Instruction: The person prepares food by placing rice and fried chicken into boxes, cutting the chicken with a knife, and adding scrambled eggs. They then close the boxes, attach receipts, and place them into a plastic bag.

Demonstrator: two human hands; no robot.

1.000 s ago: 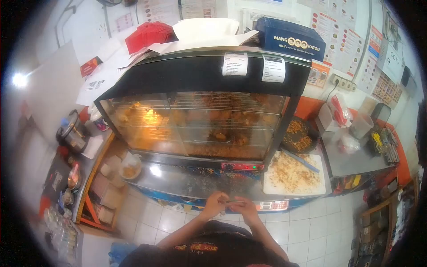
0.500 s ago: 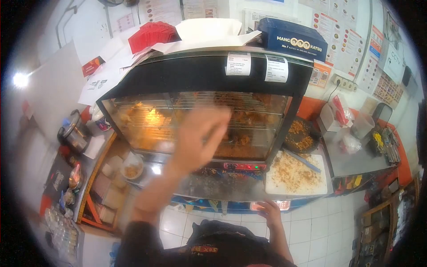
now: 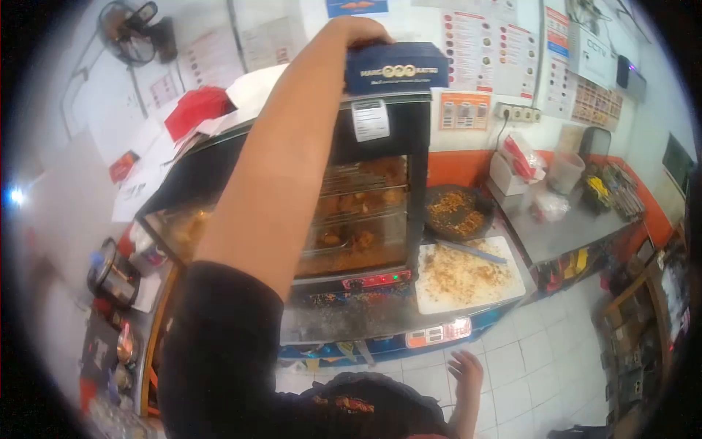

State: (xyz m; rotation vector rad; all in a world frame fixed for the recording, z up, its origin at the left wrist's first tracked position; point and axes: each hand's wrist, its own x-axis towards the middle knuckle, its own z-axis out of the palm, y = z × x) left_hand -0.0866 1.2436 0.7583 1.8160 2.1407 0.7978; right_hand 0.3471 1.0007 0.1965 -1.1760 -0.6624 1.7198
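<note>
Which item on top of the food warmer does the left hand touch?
The dark blue box with yellow print: the left hand rests on its top. The red stack lies apart, farther left.

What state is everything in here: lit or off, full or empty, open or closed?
Food warmer, lit, fried food on its racks.
Blue box, closed, atop the warmer.
Left hand, resting on the blue box.
Right hand, open, empty.
Cutting board, covered in crumbs.
Pan, holding crumbs.

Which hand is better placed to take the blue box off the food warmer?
Left. The left hand lies on top of the blue box, arm stretched up; the right hand hangs low, open, below the counter.
</note>
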